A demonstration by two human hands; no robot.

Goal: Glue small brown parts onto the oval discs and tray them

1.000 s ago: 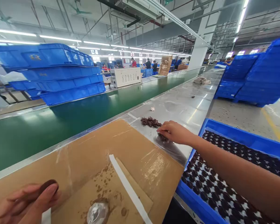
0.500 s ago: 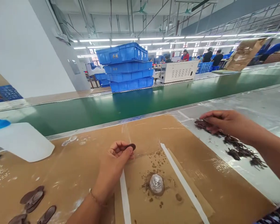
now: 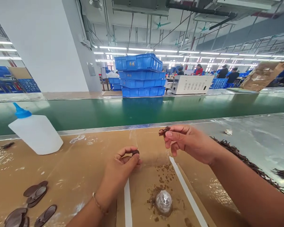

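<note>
My left hand pinches a small dark brown sole between thumb and fingers; most of it is covered by the fingertips. To its right and slightly higher, my right hand grips a few small brown straps at the fingertips. The hands are apart, above a brown cardboard sheet. Below them sits a clear, shiny dome-shaped thing in a dark wet patch. At the lower left lie several small brown flip-flops. A pile of brown straps stretches along the right, partly behind my right forearm.
A white bottle with a blue nozzle stands tilted at the left. White tape strips run along the cardboard. Beyond it lies a green conveyor belt, with stacked blue crates and a pale metal box behind. People work far back.
My right hand has moved left from the strap pile, bringing straps close to my left hand. My left hand still holds the sole. The view has turned left and levelled out.
</note>
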